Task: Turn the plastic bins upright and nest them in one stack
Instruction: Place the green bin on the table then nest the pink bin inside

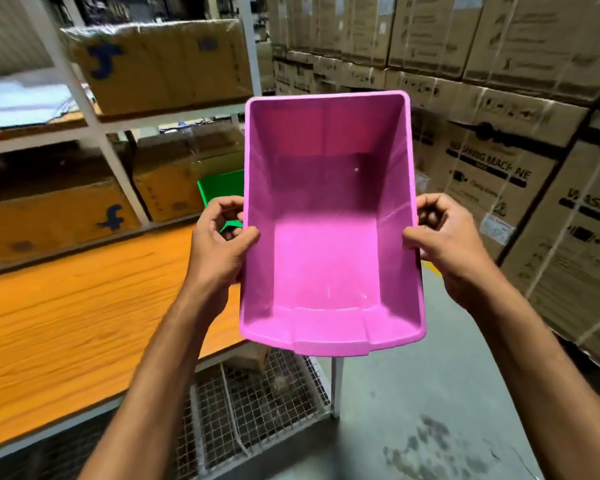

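Head view, sole entry. Item one: pink bin (329, 216), count one, held up in the air in front of us over the near corner of the orange shelf (66, 313), its open mouth turned toward us so the bare inside shows, scooped front lip lowest. We judge it is held so because it has been righted and is ready to carry to the stack. Item two: left hand (219, 244), count one, thumb hooked over the left rim, fingers curled behind the wall, pinching the edge. Item three: right hand (447, 240), count one, mirrored on the right rim, thumb inside, fingers closed round the outside; the even two-sided hold keeps the bin level, as we read it. Item four: green bin (220, 188), count one visible, mostly hidden behind the pink bin and our left hand, resting farther back on the shelf; whether it stands upright we cannot tell, nor whether others lie behind it. We take it as the likely base for nesting. Item five: wrapped cartons on the white rack (87, 109) to the left, three counted. Item six: stacked appliance boxes (499, 161) along the right, too many and too blurred to count. Item seven: wire mesh panel (257, 400) below the shelf, one.
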`<state>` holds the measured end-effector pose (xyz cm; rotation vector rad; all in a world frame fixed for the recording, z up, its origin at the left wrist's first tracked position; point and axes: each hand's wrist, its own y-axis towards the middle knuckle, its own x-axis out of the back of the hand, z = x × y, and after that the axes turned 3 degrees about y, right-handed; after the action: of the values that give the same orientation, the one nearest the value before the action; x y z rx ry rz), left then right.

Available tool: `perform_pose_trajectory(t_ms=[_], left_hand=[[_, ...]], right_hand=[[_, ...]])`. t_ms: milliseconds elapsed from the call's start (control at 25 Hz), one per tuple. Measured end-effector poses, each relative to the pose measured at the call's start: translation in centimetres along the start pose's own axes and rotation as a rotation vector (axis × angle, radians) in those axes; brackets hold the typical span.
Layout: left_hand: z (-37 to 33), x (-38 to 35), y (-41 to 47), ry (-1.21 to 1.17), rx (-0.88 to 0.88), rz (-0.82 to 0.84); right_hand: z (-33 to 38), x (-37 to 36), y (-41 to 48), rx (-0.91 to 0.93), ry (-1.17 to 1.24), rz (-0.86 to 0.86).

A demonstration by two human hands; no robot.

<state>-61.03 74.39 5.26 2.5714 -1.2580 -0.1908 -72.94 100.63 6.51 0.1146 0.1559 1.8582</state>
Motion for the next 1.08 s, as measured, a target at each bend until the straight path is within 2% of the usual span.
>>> perform_pose_trajectory(t_ms=[200, 480, 600, 840, 1080], left_hand=[[-0.2, 2.8, 5.5, 0.023, -0.047, -0.085], [-0.7, 5.4, 14.1, 0.09, -0.144, -0.154], [-0.2, 6.3, 18.7, 0.128, -0.173, -0.228], [2.4, 6.6, 24.7, 0.159, -0.007, -0.336], [5.8, 6.8, 25.7, 0.194, 0.159, -0.402]], right_hand=[[0.2, -4.9, 6.8, -0.017, 0.065, 0.094], [1.9, -11.8, 16.3, 0.117, 0.129, 0.143], [2.1, -14.6, 21.0, 0.099, 0.159, 0.185], [0.9, -18.2, 28.8, -0.079, 0.16, 0.263], [-2.1, -19.8, 31.5, -0.172, 0.096, 0.371]])
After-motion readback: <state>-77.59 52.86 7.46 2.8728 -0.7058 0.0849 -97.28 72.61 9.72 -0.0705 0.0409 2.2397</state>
